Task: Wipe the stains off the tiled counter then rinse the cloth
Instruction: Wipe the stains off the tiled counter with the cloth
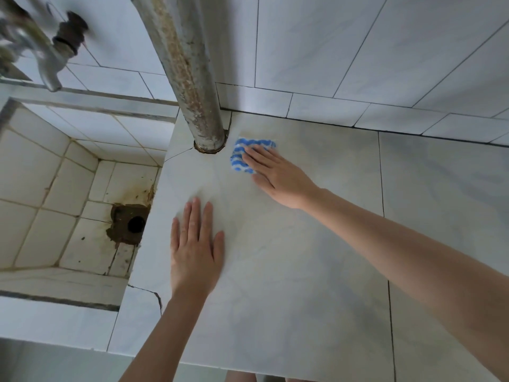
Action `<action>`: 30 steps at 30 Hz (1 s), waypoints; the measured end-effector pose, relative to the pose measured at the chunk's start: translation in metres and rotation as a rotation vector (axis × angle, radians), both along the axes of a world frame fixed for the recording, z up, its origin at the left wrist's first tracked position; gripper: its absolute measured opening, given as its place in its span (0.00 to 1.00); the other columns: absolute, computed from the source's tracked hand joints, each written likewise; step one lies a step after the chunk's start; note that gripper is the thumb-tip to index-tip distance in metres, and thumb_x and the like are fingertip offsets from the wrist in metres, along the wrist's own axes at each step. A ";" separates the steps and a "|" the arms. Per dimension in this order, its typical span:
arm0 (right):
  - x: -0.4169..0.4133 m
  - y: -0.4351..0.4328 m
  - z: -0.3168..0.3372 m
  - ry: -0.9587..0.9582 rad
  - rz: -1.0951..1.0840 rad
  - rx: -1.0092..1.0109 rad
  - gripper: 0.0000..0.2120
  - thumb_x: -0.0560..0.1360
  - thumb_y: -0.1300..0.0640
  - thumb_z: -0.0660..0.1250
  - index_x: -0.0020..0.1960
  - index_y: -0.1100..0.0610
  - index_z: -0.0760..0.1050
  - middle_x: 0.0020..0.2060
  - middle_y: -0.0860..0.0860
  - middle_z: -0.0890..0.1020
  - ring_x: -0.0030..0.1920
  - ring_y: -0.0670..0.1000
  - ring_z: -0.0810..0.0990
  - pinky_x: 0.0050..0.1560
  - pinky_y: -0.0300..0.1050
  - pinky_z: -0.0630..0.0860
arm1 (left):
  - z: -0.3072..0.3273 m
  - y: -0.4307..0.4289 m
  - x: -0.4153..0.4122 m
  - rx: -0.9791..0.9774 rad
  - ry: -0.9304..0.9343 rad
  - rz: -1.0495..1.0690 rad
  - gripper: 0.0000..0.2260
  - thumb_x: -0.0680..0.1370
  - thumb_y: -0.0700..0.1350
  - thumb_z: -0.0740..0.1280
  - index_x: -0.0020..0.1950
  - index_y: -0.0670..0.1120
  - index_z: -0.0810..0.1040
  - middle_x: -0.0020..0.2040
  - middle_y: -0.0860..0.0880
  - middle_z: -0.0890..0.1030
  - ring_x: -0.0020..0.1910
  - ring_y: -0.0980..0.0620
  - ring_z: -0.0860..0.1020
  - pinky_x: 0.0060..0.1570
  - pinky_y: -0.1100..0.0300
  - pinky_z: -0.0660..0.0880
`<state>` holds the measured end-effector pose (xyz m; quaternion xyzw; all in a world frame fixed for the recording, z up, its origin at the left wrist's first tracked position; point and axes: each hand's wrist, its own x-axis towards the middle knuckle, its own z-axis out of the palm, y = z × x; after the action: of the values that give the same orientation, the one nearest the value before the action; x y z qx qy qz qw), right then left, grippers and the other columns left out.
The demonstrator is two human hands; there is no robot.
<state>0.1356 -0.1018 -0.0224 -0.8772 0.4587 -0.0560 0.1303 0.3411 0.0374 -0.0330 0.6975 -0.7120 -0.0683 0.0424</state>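
A blue-and-white patterned cloth (241, 153) lies flat on the tiled counter (316, 244), just right of the pipe's base. My right hand (278, 175) presses on the cloth with its fingers spread over it. My left hand (196, 246) rests flat and open on the counter nearer to me, holding nothing. Faint yellowish stains show on the tile around the cloth and between my hands.
A rusty vertical pipe (187, 73) goes into the counter at its far left corner. Left of the counter is a tiled sink basin (49, 194) with a dirty drain hole (135, 224). A metal tap (46, 56) sticks out above the basin. Tiled wall behind.
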 end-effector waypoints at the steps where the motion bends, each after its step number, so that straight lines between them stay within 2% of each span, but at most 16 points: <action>1: -0.001 0.002 -0.004 0.028 0.023 0.020 0.30 0.78 0.46 0.38 0.75 0.57 0.54 0.75 0.51 0.56 0.76 0.50 0.50 0.75 0.42 0.42 | 0.000 0.000 0.000 0.002 -0.003 0.002 0.26 0.80 0.54 0.45 0.77 0.45 0.54 0.77 0.45 0.53 0.76 0.50 0.48 0.74 0.52 0.44; 3: 0.004 -0.004 -0.008 0.053 0.016 0.034 0.28 0.79 0.46 0.38 0.76 0.54 0.50 0.76 0.49 0.52 0.76 0.48 0.46 0.74 0.41 0.38 | 0.000 0.000 0.000 0.004 -0.007 0.002 0.26 0.80 0.54 0.45 0.77 0.45 0.54 0.77 0.45 0.53 0.77 0.50 0.48 0.74 0.51 0.45; 8: 0.028 -0.034 -0.006 0.098 -0.101 -0.004 0.23 0.83 0.51 0.44 0.77 0.53 0.47 0.76 0.48 0.49 0.76 0.48 0.45 0.73 0.42 0.38 | 0.001 0.000 -0.001 0.010 -0.003 0.001 0.26 0.80 0.54 0.45 0.77 0.46 0.52 0.77 0.46 0.51 0.77 0.51 0.46 0.74 0.52 0.44; 13: 0.040 -0.067 -0.006 0.118 -0.255 0.059 0.23 0.83 0.51 0.42 0.77 0.52 0.44 0.77 0.49 0.47 0.76 0.48 0.43 0.74 0.45 0.39 | 0.002 0.000 -0.001 0.012 0.004 0.005 0.26 0.80 0.54 0.45 0.77 0.47 0.50 0.78 0.47 0.50 0.77 0.52 0.45 0.74 0.53 0.42; 17: 0.036 -0.061 -0.007 0.070 -0.343 0.086 0.23 0.83 0.51 0.41 0.77 0.53 0.43 0.77 0.48 0.46 0.76 0.48 0.42 0.75 0.45 0.39 | 0.003 0.000 -0.001 0.009 0.006 0.002 0.26 0.81 0.54 0.45 0.77 0.47 0.51 0.77 0.46 0.51 0.77 0.52 0.45 0.74 0.53 0.41; 24: -0.052 -0.026 -0.008 0.059 -0.570 0.068 0.23 0.83 0.53 0.42 0.77 0.54 0.44 0.77 0.50 0.46 0.76 0.50 0.42 0.75 0.45 0.40 | 0.000 0.001 0.000 0.009 -0.007 0.000 0.26 0.80 0.55 0.45 0.77 0.46 0.51 0.77 0.46 0.51 0.77 0.52 0.45 0.74 0.53 0.42; 30: -0.149 0.010 -0.010 0.081 -0.835 0.057 0.23 0.83 0.56 0.43 0.76 0.59 0.44 0.76 0.54 0.47 0.76 0.52 0.45 0.75 0.47 0.42 | -0.001 0.002 0.000 -0.012 0.003 -0.015 0.27 0.80 0.54 0.46 0.77 0.44 0.53 0.77 0.44 0.54 0.76 0.50 0.50 0.75 0.52 0.44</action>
<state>-0.0138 -0.0913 -0.0328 -0.6136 0.7809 -0.0568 0.1024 0.3410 0.0389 -0.0344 0.6916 -0.7177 -0.0655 0.0474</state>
